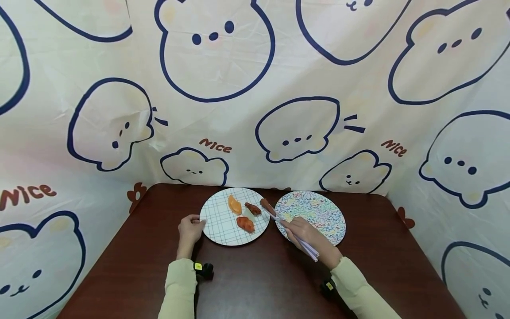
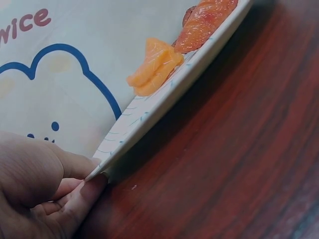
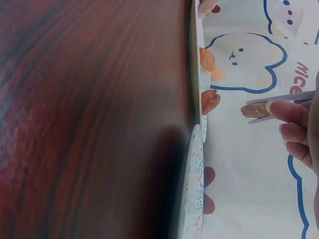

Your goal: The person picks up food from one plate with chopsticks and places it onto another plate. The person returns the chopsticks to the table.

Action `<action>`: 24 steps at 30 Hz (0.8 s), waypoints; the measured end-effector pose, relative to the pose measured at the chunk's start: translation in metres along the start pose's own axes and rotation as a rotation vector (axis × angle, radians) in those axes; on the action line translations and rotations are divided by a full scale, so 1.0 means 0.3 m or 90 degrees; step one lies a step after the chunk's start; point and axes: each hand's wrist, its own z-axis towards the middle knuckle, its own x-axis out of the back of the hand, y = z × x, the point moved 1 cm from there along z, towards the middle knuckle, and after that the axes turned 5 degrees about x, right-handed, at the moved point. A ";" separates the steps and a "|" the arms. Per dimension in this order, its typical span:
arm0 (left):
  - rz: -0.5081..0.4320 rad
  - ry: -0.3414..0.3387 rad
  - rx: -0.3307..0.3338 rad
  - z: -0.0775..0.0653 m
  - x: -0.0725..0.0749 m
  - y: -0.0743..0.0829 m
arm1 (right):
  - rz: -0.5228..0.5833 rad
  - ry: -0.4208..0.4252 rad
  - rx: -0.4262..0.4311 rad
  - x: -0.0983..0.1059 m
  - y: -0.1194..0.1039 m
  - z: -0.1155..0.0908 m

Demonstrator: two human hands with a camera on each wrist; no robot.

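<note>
My left hand [image 1: 190,230] pinches the left rim of a white plate with a blue-green grid [image 1: 217,221], thumb above and fingers beneath, as the left wrist view shows. On that plate lie a folded orange slice [image 1: 234,204], a small browned piece like a chicken wing [image 1: 253,208], a glossy reddish-orange piece [image 1: 245,224] and a pale wedge [image 1: 248,214]. My right hand [image 1: 304,231] grips pale lilac chopsticks [image 1: 310,250]. Between their tips is a brown, elongated food piece [image 3: 255,110], raised above the plates near the grid plate's right edge.
A round plate with multicoloured speckles [image 1: 314,208] stands right of the grid plate, partly under my right forearm. Both rest on a dark brown wooden table [image 1: 255,283]. Behind the table hangs a pale cloth [image 1: 239,119] printed with blue-outlined cartoon faces.
</note>
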 end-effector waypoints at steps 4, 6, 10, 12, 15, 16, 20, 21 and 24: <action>-0.004 0.004 -0.001 -0.001 0.000 -0.001 | 0.004 0.019 0.014 -0.009 -0.002 0.007; -0.006 0.004 -0.004 -0.003 0.000 0.001 | 0.004 0.025 0.021 -0.012 -0.004 0.012; -0.001 -0.002 0.000 -0.006 0.002 0.001 | 0.007 0.034 0.034 -0.017 -0.013 0.023; 0.001 -0.004 -0.002 -0.003 0.002 0.003 | 0.007 0.041 0.048 -0.017 -0.016 0.033; -0.001 -0.004 -0.005 -0.001 0.002 0.002 | 0.022 0.037 0.047 -0.021 -0.027 0.047; 0.000 -0.002 -0.007 0.000 0.001 0.000 | 0.026 0.031 0.044 -0.024 -0.030 0.050; 0.000 0.002 -0.008 -0.004 0.001 -0.003 | 0.039 0.019 0.027 -0.040 -0.038 0.057; -0.001 0.001 -0.007 -0.005 0.001 -0.002 | 0.040 0.026 0.035 -0.045 -0.038 0.059; 0.000 0.004 -0.002 -0.008 0.003 -0.005 | 0.032 0.049 0.063 -0.056 -0.043 0.069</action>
